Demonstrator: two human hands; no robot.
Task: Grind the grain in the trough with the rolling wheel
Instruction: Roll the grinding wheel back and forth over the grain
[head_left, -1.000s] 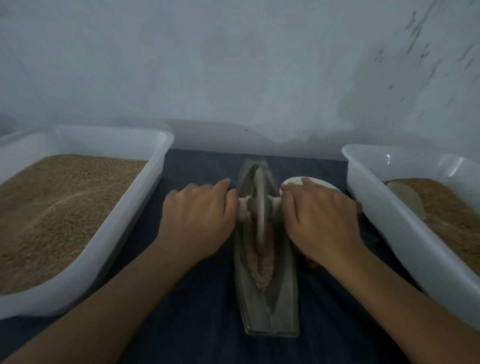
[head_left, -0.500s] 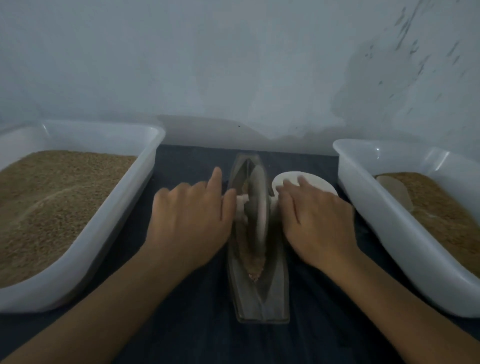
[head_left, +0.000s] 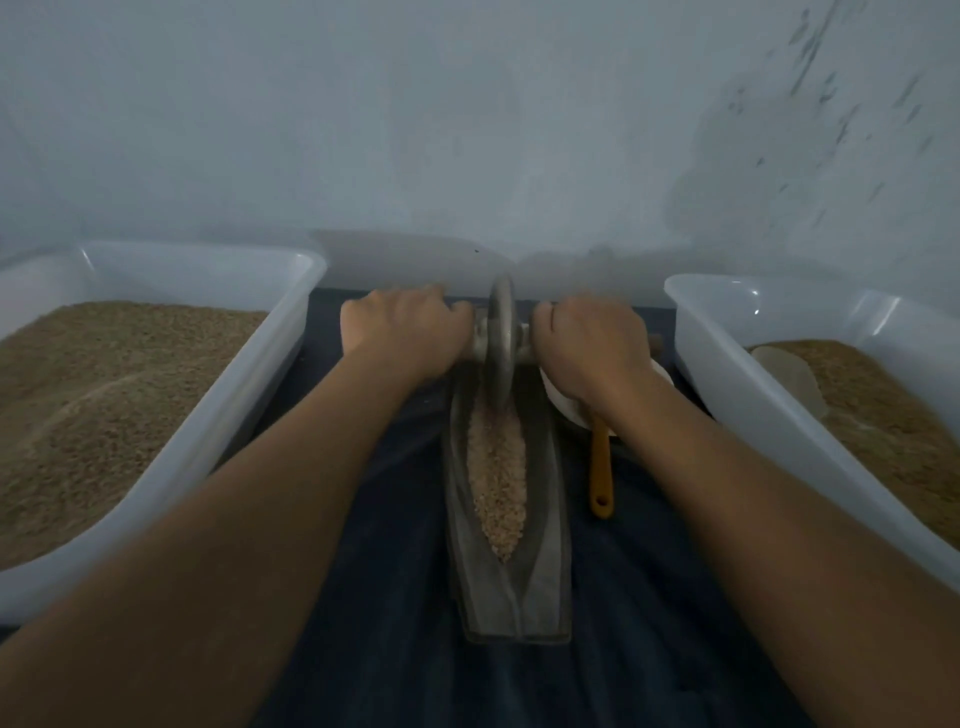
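Observation:
A long grey boat-shaped trough lies lengthwise on the dark cloth between my arms. Pale crushed grain fills its groove. The grey rolling wheel stands upright at the trough's far end, on a pale axle that sticks out both sides. My left hand has its fingers curled over the left axle handle. My right hand is curled over the right handle. Both arms are stretched far forward.
A white tub heaped with brown grain stands at the left. Another white tub at the right holds grain and a pale scoop. A white bowl and an orange-handled tool lie right of the trough. A pale wall is close behind.
Both hands have pushed the wheel away from me, from the trough's middle to its far end. The grain behind the wheel and the orange-handled tool have come into sight.

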